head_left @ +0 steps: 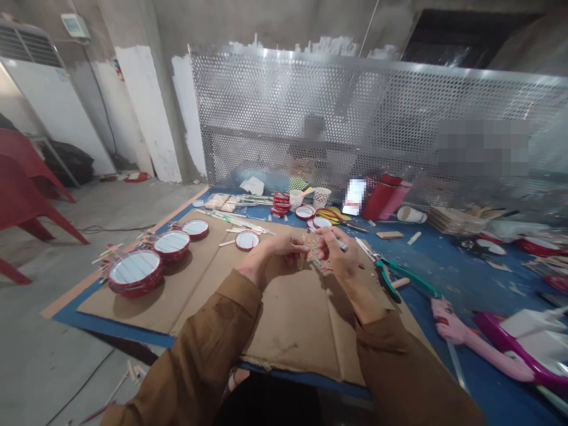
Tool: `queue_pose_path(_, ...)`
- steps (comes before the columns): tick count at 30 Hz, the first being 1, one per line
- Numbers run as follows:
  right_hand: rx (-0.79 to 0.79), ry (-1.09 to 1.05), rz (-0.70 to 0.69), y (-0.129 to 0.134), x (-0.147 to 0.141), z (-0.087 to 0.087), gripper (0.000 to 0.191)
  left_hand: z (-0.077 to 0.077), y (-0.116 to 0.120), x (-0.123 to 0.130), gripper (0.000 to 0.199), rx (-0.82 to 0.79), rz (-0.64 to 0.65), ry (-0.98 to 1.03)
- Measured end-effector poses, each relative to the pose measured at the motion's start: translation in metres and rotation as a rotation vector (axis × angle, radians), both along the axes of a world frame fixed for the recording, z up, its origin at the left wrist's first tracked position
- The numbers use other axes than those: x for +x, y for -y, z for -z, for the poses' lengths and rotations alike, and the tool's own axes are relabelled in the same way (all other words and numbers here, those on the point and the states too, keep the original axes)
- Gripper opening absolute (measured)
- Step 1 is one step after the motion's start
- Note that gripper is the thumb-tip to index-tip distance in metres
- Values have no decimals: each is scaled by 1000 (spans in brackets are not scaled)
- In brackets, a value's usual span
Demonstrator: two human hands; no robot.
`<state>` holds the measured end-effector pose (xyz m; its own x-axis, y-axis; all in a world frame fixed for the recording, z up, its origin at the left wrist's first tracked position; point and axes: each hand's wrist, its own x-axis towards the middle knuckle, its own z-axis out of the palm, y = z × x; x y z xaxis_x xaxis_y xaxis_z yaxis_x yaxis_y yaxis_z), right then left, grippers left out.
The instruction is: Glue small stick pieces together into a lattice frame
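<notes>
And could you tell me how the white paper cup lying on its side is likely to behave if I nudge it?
The white paper cup rests on its rounded side, so it would probably roll. Its tapered shape may make it curve, possibly bumping the stacked flat wooden pieces beside it. Being paper, it is likely light and easily dented.

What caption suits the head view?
Two bare hands work above brown creased cardboard, beside round red-rimmed tins.
</notes>
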<state>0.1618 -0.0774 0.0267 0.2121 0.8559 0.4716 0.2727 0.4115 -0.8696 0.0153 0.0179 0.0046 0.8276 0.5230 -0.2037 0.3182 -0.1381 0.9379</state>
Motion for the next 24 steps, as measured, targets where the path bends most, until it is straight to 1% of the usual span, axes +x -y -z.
queue_pose_path(7, -9, 14, 5, 2, -2, -3, 39, -2, 2, -1, 44, 16, -33, -15)
queue_pose_path(14, -17, 18, -7, 0, -2, -1, 37, -3, 3, -1, 42, 17, -53, -16)
queue_pose_path(19, 12, -18, 6, -1, -1, 1, 39, -4, 4, -1, 42, 12, -29, -20)
queue_pose_path(24, -25, 9, -17, 1, -2, -2, 38, -2, 2, 0, 43, 11, -25, -10)
